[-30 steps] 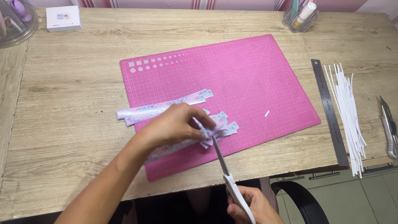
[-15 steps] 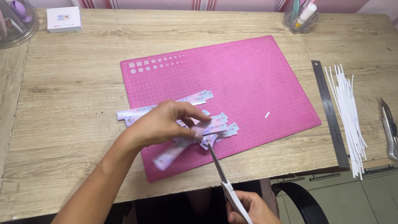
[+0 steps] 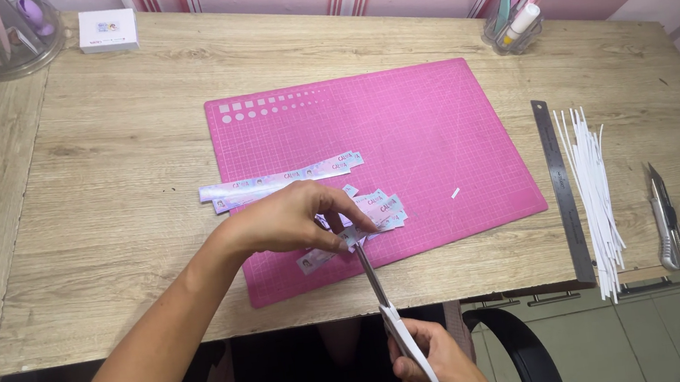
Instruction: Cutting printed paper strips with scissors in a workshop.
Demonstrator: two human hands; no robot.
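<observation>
One pink cutting mat [image 3: 429,145], one pair of scissors [image 3: 383,298], one metal ruler [image 3: 563,189], one utility knife [image 3: 665,216]. Two pen holders [image 3: 514,23], one white box [image 3: 107,30].

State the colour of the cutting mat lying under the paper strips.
The cutting mat is pink with a fine pale grid, seen best in the head view.

pink gridded cutting mat [image 3: 437,136], white-handled scissors [image 3: 394,314], pale woodgrain table [image 3: 114,184]

Left hand [image 3: 288,221] at centre frame, palm down, fingers curled and pinched together at the tips, forearm running bare down to the lower left corner. Right hand [image 3: 430,363] low at the bottom edge, right of centre, fingers closed in a grip, wrist cut off by the frame.
</observation>
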